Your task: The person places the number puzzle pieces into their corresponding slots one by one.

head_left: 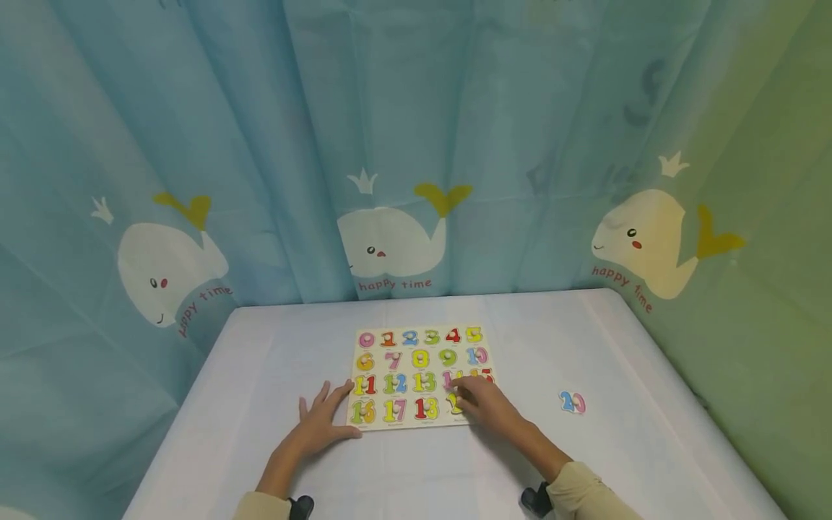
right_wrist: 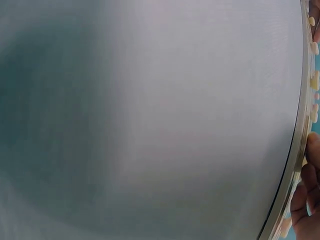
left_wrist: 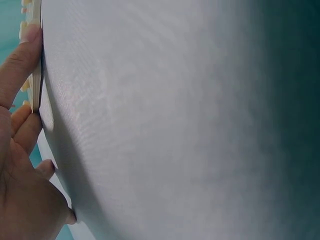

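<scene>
A wooden number puzzle board (head_left: 409, 425) lies flat on the table, with several colourful knobbed number pieces in its rows. My left hand (head_left: 320, 429) is at the board's front left corner with fingers spread; thumb and fingertips touch its edges. In the left wrist view, the thumb (left_wrist: 22, 62) lies against the board's side (left_wrist: 36, 82). Over the board's right part, my right hand (head_left: 487, 406) bends its fingers down and pinches a yellow number piece (head_left: 453, 403), mostly covered by the hand. The right wrist view shows curled fingers (right_wrist: 313, 150) just above the board's edge.
A loose blue and pink number 20 piece (head_left: 573, 402) lies on the white tablecloth (head_left: 539, 339), to the right of the board. Behind the table hangs a blue curtain (head_left: 520, 144) printed with whales.
</scene>
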Motion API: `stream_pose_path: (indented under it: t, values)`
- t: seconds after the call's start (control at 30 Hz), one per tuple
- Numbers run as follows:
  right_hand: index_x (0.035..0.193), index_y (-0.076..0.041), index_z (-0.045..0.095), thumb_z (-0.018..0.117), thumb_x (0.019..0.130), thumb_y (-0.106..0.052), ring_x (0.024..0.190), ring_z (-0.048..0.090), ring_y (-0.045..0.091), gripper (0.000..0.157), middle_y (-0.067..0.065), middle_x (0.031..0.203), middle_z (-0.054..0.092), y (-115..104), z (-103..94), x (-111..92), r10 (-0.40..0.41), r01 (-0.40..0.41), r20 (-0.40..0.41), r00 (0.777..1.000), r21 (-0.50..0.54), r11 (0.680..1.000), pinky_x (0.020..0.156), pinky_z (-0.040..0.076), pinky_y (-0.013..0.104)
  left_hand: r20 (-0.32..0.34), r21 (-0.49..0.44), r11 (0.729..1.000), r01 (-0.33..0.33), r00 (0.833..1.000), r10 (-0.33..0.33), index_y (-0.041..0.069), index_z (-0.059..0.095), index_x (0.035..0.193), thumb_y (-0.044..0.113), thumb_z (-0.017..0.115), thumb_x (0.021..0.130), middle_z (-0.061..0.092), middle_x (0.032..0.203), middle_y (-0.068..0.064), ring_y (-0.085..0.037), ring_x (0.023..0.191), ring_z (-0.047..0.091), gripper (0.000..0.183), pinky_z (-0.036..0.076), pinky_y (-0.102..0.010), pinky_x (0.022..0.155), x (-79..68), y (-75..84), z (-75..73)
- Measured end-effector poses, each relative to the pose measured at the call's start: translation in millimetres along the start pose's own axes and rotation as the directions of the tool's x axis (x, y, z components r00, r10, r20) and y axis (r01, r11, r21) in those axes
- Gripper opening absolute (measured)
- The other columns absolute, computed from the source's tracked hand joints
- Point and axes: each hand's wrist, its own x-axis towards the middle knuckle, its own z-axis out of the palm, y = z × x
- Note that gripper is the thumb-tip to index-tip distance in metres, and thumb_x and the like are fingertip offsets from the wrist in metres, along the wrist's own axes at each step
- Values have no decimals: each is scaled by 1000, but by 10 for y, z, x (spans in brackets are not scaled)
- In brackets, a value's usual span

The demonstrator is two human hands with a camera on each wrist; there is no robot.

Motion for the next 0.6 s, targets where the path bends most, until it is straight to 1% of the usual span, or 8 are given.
stream_pose_path:
  t: [0.17,0.3,0.47,0.6]
  values:
    - [114,-7,63,73,81,-7,82,52,8,35,-9,89,58,-21,3,1,17,-16,-19,1000,17,1000,75,50,29,-7,-1,1000,-6,1000,6,14,39,144,50,80,65,31,149,-17,-42,139,10,96,-11,-65,102,1,-1,0]
    - [115,-8,63,73,81,-7,79,51,8,36,-10,86,56,-27,16,-23,43,-42,-17,999,39,998,73,49,27,-6,-5,1000,-14,1000,14,13,38,144,50,80,66,31,149,-18,-43,138,9,96,-12,-65,102,-6,4,-14]
    - [113,-4,64,72,81,-7,74,49,8,33,-10,81,54,-69,59,0,29,-28,-18,999,83,996,67,47,25,-20,-6,1000,-29,999,29,13,41,142,48,80,66,32,149,-14,-42,138,9,92,-13,-65,101,-9,-25,-47]
    - [114,-3,63,72,82,-8,72,49,7,34,-10,80,53,-65,82,-6,28,-28,-2,1000,110,994,65,46,23,-19,-8,999,-35,999,35,13,42,142,49,79,66,32,149,-12,-42,138,10,92,-14,-64,101,-5,-50,-24]
